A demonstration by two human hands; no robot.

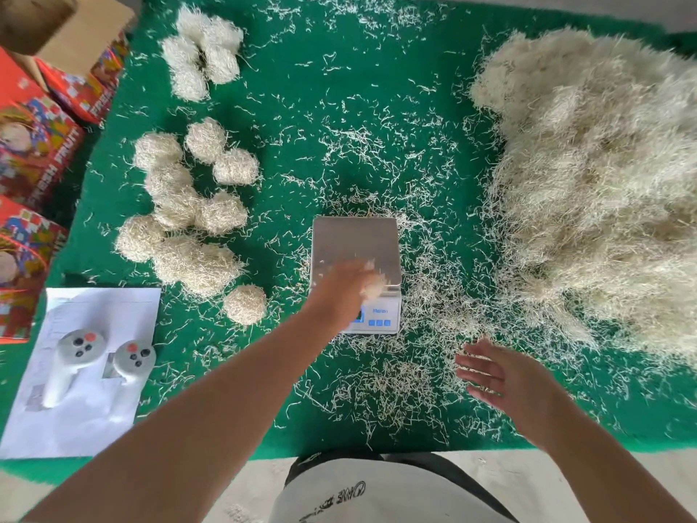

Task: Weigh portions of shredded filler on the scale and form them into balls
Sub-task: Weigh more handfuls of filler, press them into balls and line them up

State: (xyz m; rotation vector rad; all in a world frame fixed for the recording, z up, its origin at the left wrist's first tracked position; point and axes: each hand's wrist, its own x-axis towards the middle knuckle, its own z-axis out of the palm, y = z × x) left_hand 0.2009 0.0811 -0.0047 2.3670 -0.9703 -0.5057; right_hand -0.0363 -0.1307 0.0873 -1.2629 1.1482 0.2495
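Note:
A small digital scale point(356, 239) with a steel pan sits mid-table on the green cloth. My left hand point(341, 290) hovers over the scale's front edge and holds a small blurred clump of shredded filler point(372, 286). It partly hides the display. My right hand point(494, 375) is open, palm up, fingers spread, to the right of and nearer than the scale, over scattered shreds. A big heap of loose pale filler point(596, 190) fills the right side. Several formed balls point(196, 205) lie in clusters on the left, with one ball point(245, 304) lying just left of the scale.
Loose shreds litter the green cloth point(339, 107). At the near left, two white controllers point(79, 356) lie on a white sheet of paper point(34, 428). Red printed fruit boxes point(34, 145) and an open cardboard box point(56, 28) stand along the left edge.

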